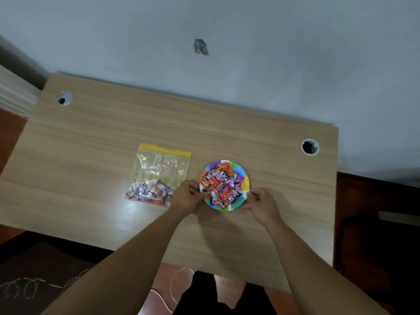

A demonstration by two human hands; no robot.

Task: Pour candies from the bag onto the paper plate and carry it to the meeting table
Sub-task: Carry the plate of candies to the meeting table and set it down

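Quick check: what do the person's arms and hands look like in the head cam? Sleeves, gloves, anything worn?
Both forearms are bare right to the bottom edge of the frame: no sleeves show. The left hand and right hand are bare too, with no gloves. No watch, bracelet or ring is visible on the wrists or fingers, and there are no markings or tape.

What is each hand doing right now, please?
Left hand: fingers closed on the left rim of the paper plate.
Right hand: fingers curled at the plate's right rim; a firm grip cannot be told.
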